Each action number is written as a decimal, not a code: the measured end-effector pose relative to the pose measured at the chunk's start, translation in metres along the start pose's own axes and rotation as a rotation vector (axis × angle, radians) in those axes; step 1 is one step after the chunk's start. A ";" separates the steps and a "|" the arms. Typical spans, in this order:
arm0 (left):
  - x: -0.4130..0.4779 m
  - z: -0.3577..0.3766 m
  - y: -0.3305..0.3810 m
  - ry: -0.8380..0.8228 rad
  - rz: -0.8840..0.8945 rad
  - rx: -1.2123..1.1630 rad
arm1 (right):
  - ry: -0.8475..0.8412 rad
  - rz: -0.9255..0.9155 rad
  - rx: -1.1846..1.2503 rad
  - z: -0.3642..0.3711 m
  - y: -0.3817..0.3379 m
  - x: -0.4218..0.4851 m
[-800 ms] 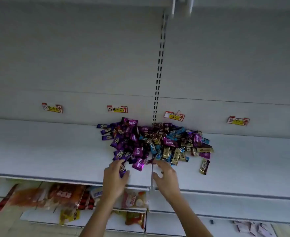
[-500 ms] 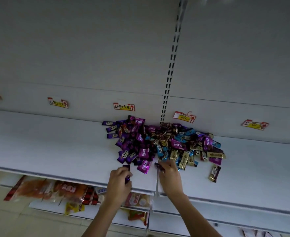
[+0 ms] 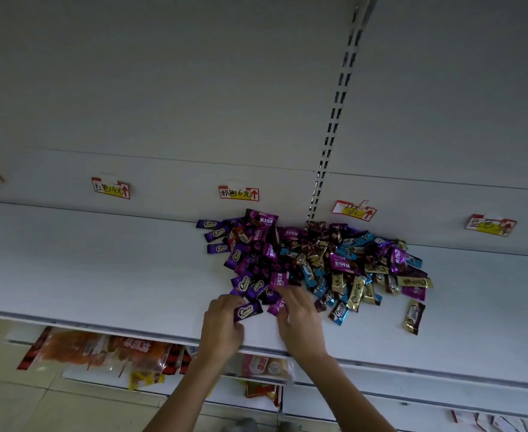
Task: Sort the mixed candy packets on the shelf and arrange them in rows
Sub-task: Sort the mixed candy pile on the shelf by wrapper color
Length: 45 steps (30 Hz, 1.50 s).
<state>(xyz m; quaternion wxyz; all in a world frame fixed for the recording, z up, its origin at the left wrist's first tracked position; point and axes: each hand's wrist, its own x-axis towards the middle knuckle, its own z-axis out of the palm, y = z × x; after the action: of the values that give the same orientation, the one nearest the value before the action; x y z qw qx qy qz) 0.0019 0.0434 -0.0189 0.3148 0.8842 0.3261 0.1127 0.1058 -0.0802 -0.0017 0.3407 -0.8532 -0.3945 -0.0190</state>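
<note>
Pile [image 3: 318, 260]: just beyond both hands, nearer the right.
Left hand [image 3: 222, 325]: pinches purple Choco packet [image 3: 247, 310], long axis crosswise.
Right hand [image 3: 300, 319]: fingers outstretched on magenta packet [image 3: 276, 307]; grip unclear.

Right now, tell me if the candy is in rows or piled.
Piled: purple, blue and gold packets overlap in one heap on the shelf; no rows.
</note>
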 end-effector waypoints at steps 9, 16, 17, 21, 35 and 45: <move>0.019 -0.012 -0.010 -0.088 -0.008 0.094 | -0.265 -0.038 -0.209 0.029 -0.008 0.018; 0.031 -0.008 -0.007 -0.098 0.045 0.130 | -0.112 0.083 -0.152 0.027 0.005 0.018; 0.032 -0.006 -0.005 -0.092 0.052 0.112 | -0.135 0.098 -0.160 0.025 0.006 0.019; 0.032 0.000 -0.002 -0.035 0.045 0.054 | -0.212 0.154 -0.170 0.020 0.008 0.021; 0.035 -0.002 -0.001 0.004 0.039 0.173 | -0.321 0.268 -0.127 0.004 0.006 0.039; 0.025 -0.020 0.001 -0.048 -0.162 -0.074 | -0.337 0.293 -0.183 0.015 0.003 0.033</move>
<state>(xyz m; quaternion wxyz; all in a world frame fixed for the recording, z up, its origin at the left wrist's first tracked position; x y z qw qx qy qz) 0.0127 0.0687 -0.0029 0.3629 0.8452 0.3845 0.0778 0.1276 -0.0506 -0.0053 0.1906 -0.9197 -0.3143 0.1379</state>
